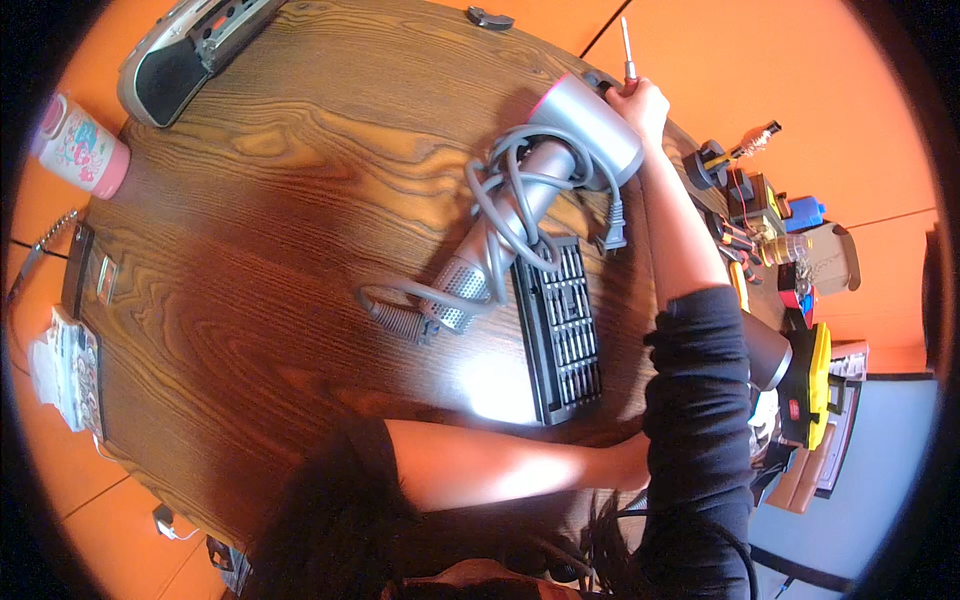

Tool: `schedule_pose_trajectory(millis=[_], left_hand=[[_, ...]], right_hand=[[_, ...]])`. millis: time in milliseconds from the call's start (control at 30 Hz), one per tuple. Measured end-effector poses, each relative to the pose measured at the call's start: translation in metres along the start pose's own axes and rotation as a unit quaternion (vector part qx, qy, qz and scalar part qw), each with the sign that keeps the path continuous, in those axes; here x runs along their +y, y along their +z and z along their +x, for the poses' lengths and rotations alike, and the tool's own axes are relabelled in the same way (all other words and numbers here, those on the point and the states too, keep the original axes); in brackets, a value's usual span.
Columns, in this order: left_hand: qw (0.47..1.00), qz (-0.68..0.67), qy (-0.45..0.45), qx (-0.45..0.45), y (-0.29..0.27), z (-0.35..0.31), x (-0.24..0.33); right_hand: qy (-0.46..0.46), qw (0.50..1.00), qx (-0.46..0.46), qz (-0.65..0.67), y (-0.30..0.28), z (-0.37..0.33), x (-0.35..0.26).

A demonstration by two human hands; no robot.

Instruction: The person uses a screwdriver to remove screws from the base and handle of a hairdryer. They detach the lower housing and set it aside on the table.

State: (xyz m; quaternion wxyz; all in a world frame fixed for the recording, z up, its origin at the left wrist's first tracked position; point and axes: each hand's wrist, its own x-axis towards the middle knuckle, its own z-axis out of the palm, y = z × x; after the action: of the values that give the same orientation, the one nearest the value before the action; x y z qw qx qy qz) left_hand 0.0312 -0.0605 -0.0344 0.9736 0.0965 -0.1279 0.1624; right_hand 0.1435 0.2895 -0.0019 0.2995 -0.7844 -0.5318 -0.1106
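A grey hair dryer [560,125] with a pink ring lies on the dark wooden table [280,200]. Its grey cord [500,215] is looped around the handle, and the plug [614,226] rests beside it. My right hand [640,105] is at the far end of the dryer's head and grips a screwdriver [626,45] with its shaft pointing up and away. An open black case of screwdriver bits [560,335] sits next to the dryer's handle. My left forearm [500,465] crosses the near table edge, and its hand is hidden behind my right sleeve.
A grey portable radio [185,45] lies at the far left, with a pink bottle [80,150] near it. A black flat device [80,270] and a tissue pack [65,370] lie on the left edge. Assorted tools [760,215] and a yellow-black tool [815,385] crowd the right.
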Motion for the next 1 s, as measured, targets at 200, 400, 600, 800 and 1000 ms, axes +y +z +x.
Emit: schedule_pose_trajectory(millis=[200, 400, 600, 800, 1000], left_hand=[[0.872, 0.485, -0.055, 0.025, 0.001, -0.01, 0.022], [0.894, 0.443, -0.066, 0.012, 0.009, -0.005, 0.033], [0.87, 0.435, -0.23, 0.034, 0.01, -0.004, 0.042], [0.899, 0.382, -0.209, 0.043, 0.018, -0.006, 0.046], [0.912, 0.305, -0.259, 0.085, 0.031, -0.005, 0.056]], right_hand=[[-0.022, 0.993, -0.11, -0.037, -0.082, -0.068, 0.021], [-0.017, 0.974, -0.215, -0.064, -0.166, -0.162, 0.014], [0.098, 0.991, -0.06, 0.065, -0.26, -0.235, -0.005], [0.33, 0.855, -0.015, 0.4, -0.318, -0.313, -0.001], [0.253, 0.871, 0.083, 0.412, -0.31, -0.332, 0.03]])
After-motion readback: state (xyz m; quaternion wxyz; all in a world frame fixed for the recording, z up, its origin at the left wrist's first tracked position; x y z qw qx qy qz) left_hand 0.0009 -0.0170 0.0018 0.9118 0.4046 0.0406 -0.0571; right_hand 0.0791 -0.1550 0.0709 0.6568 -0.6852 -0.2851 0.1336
